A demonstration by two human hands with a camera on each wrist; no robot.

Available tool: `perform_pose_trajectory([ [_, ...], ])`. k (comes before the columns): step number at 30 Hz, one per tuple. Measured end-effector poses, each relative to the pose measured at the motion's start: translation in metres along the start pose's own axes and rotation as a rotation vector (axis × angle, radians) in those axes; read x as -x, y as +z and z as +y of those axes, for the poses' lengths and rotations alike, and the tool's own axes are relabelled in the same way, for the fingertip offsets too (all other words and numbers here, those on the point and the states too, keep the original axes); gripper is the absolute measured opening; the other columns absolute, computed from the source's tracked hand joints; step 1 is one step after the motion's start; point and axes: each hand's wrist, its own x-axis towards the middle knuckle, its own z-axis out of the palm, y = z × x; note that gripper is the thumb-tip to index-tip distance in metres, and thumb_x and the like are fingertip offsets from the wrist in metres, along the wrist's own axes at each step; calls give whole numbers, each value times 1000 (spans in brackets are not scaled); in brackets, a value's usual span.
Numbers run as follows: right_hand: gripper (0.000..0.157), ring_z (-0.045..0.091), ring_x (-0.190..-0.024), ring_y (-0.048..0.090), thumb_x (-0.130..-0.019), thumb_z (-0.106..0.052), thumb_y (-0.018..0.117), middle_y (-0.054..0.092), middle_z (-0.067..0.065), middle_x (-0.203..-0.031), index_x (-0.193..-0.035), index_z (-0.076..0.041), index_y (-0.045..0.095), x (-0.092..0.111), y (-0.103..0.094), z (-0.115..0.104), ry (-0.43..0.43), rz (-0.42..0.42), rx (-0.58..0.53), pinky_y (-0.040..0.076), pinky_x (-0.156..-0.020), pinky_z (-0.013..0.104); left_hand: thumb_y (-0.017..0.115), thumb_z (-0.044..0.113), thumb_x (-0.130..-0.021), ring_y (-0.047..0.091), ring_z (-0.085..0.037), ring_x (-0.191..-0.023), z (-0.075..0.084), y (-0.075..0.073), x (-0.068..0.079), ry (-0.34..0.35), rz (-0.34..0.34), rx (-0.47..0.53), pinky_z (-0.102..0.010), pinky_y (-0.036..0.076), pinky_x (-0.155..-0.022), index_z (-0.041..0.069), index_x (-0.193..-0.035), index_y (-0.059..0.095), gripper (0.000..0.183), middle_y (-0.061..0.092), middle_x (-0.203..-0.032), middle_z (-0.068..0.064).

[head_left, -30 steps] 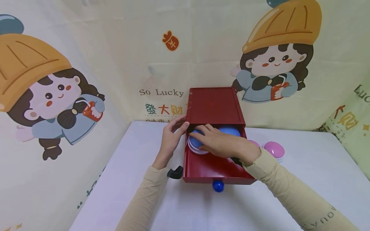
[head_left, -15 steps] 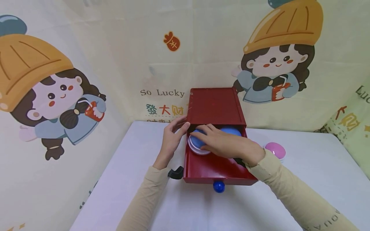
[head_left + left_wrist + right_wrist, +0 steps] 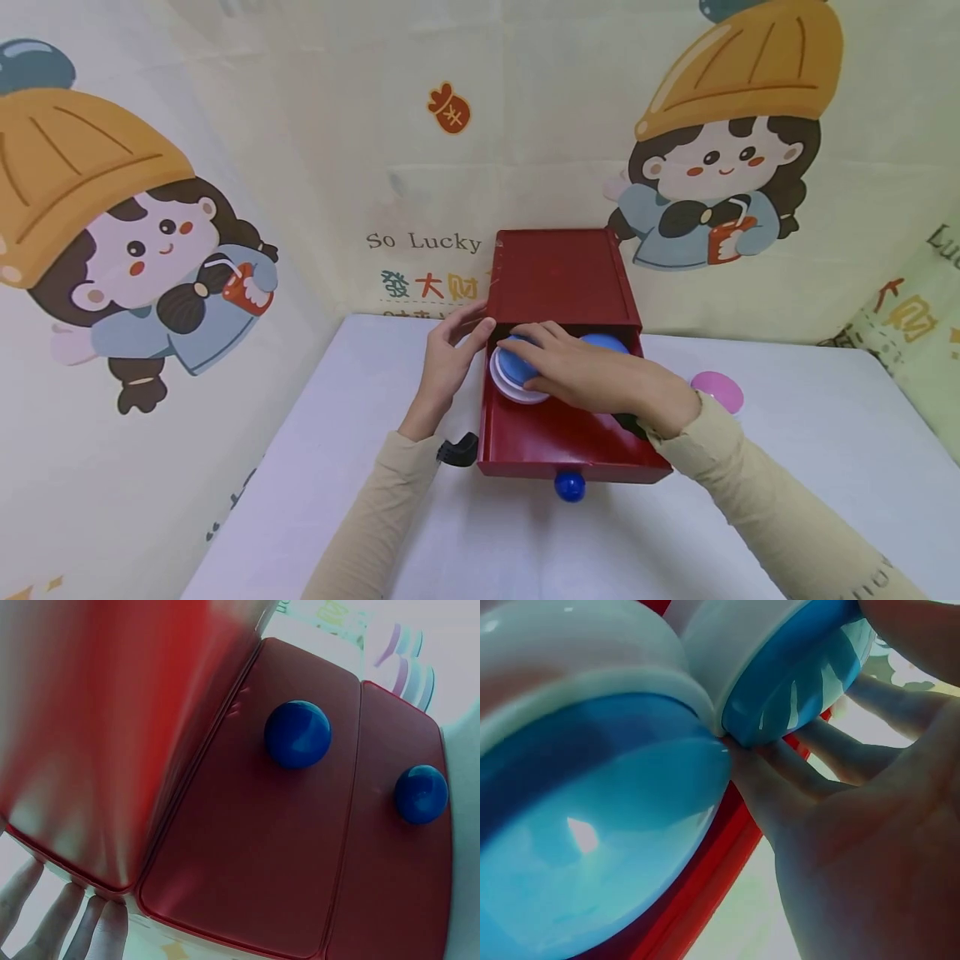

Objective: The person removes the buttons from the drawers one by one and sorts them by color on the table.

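A red drawer cabinet stands on the table with its top drawer pulled out. Inside the drawer, at its back left, a round piece with a blue domed top and white base sits under my right hand, whose fingers and thumb grip it. Beside it lies a second blue-topped round piece, largest in the right wrist view. My left hand touches the cabinet's left side with fairly straight fingers, thumb near the front corner. In the left wrist view its fingertips meet the lower edge.
A blue ball knob is on the drawer front; two more knobs show on closed drawers below. Right of the cabinet stands a pink-topped round piece. A patterned cloth wall rises behind the table.
The view has shifted slightly. My right forearm now covers a pink piece that showed beside the cabinet. Both hands keep nearly the same places, the right one still on the blue-topped piece.
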Motion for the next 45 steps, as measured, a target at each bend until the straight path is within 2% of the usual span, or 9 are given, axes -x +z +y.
perform_pose_trajectory([
  [9, 65, 30, -136, 39, -92, -19, 71, 41, 11, -151, -149, -14, 42, 6, -1, -1, -32, 46, 2, 57, -93, 41, 62, 17, -98, 58, -29, -122, -1, 0, -1, 26, -5, -14, -39, 54, -99, 7, -138, 57, 42, 61, -133, -12],
  [19, 66, 28, -136, 38, -91, -18, 72, 39, 8, -152, -150, -17, 42, 11, -8, -5, 3, 55, -53, 57, -94, 41, 62, 20, -98, 57, -29, -123, -2, 1, -1, 24, -15, -13, -40, 53, -100, 9, -139, 57, 42, 60, -135, -10],
  [32, 57, 24, -129, 42, -92, -28, 71, 46, 8, -147, -145, -18, 50, 19, -14, -3, -85, 115, -21, 56, -93, 38, 62, 21, -98, 56, -30, -125, -2, -1, 0, 9, -8, -6, -37, 54, -99, 10, -139, 56, 43, 60, -134, -10],
  [38, 56, 22, -127, 45, -86, -28, 78, 53, 6, -139, -138, -19, 58, 22, -14, -1, -99, 161, -28, 58, -90, 36, 63, 22, -98, 58, -25, -122, -2, -1, 0, 6, -10, -8, -36, 54, -99, 11, -139, 57, 43, 61, -134, -9],
  [45, 55, 21, -125, 48, -82, -30, 81, 57, 5, -136, -133, -19, 64, 25, -17, 1, -140, 216, -7, 59, -87, 33, 63, 22, -98, 59, -24, -122, 0, -1, 0, 5, -10, -3, -36, 54, -98, 10, -139, 57, 43, 60, -134, -10],
])
